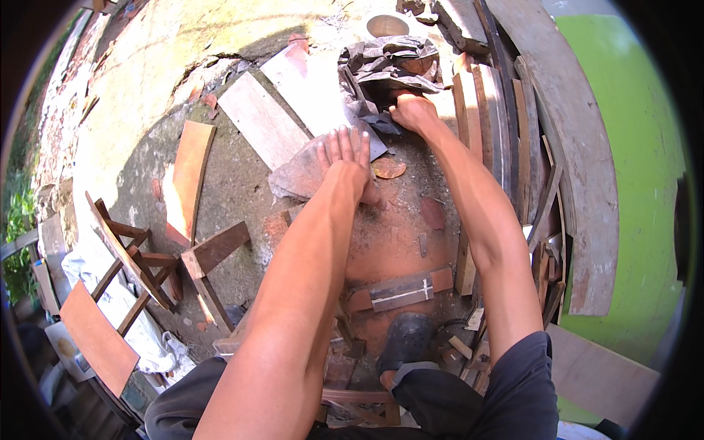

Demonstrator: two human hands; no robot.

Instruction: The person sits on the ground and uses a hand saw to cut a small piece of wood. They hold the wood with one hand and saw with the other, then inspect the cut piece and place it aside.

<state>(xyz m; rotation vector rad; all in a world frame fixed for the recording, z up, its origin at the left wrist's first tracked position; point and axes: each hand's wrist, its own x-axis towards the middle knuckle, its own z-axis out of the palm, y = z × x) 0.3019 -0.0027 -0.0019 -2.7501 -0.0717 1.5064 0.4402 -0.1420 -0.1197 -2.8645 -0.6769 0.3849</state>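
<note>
My left hand [346, 160] lies with its fingers stretched out on a thin greyish sheet [295, 174], cloth or plastic. Under and beyond that sheet are a pale flat board [262, 121] and a brightly lit whitish panel [287, 72]. Farther off to the right, my right hand [413, 112] is curled at the near edge of a crumpled black plastic bag [358, 62]. Its fingertips are hidden in the bag's dark folds. A dry brown leaf [389, 169] rests on the ground between my two arms.
Long wooden planks [469, 121] stand along the right, before a green wall [631, 176]. A round bowl [387, 26] sits behind the bag. Wooden frame pieces [136, 257] and an orange-brown board [192, 172] lie left. My foot in a dark clog [409, 339] is beside a short wooden piece [400, 291].
</note>
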